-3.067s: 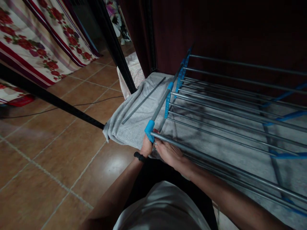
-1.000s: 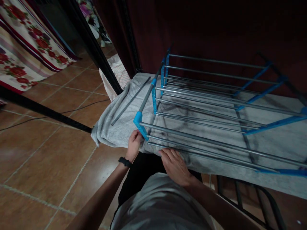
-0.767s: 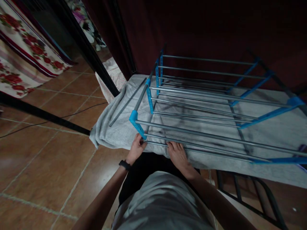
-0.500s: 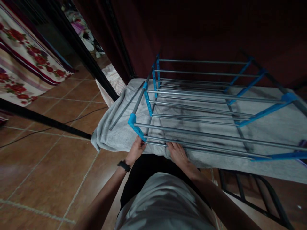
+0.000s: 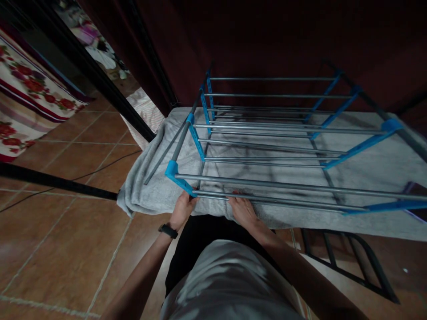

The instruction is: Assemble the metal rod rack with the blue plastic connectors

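Observation:
A rack of grey metal rods and blue plastic brackets lies on a grey blanket (image 5: 280, 173). At its near left corner, my left hand (image 5: 183, 206), wearing a dark wristband, is closed where the front rod meets the blue bracket (image 5: 180, 181); the fingertips are partly hidden. Farther right, my right hand (image 5: 243, 210) grips the lowest front metal rod (image 5: 293, 206), its fingers curled over it. The upper front rod (image 5: 287, 184) runs above that one. On the blanket to the left of the rack rests a loose-looking grey rod (image 5: 163, 155).
Dark bed-frame bars (image 5: 60, 182) cross at left above the tiled floor (image 5: 60, 240), where a black cable (image 5: 100, 169) runs. A dark red curtain (image 5: 267, 35) hangs behind the rack. Beneath the bed's front edge is a black metal frame (image 5: 353, 266). A flowered cloth (image 5: 36, 84) hangs far left.
The view has shifted slightly, so the rack and bed appear farther left. The rack's front bracket and rods look tilted a little differently. Both hands keep nearly the same places on the rack.

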Demonstrator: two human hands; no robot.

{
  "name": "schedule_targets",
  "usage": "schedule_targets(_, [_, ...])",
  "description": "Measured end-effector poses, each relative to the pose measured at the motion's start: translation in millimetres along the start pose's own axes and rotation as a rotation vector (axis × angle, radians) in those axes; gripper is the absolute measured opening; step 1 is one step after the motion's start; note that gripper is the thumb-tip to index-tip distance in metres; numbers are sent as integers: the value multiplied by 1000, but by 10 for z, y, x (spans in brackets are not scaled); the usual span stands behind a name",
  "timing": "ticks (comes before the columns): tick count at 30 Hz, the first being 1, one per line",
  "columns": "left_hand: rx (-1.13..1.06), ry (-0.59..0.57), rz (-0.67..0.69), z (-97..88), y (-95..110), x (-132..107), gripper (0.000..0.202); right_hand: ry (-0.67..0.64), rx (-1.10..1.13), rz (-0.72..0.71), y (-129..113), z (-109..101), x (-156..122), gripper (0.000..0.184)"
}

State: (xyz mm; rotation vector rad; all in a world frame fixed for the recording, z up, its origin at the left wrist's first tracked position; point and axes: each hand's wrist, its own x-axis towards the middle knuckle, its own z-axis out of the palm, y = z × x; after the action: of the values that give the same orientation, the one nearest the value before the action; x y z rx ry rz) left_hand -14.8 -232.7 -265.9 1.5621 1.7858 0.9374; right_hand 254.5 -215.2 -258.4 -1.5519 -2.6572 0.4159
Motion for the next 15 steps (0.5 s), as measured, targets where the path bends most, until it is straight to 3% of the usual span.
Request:
schedule_targets(5, [35, 27, -30, -29, 36, 46, 27, -24, 18, -2, -2, -44, 32, 47])
schedule_targets(11, [136, -45, -6, -98, 85, 117, 29, -43, 53, -50, -11, -87, 66, 47])
schedule_targets(15, [255, -47, 11, -149, -11, 193, 25, 17, 44, -116, 31, -45, 129, 42])
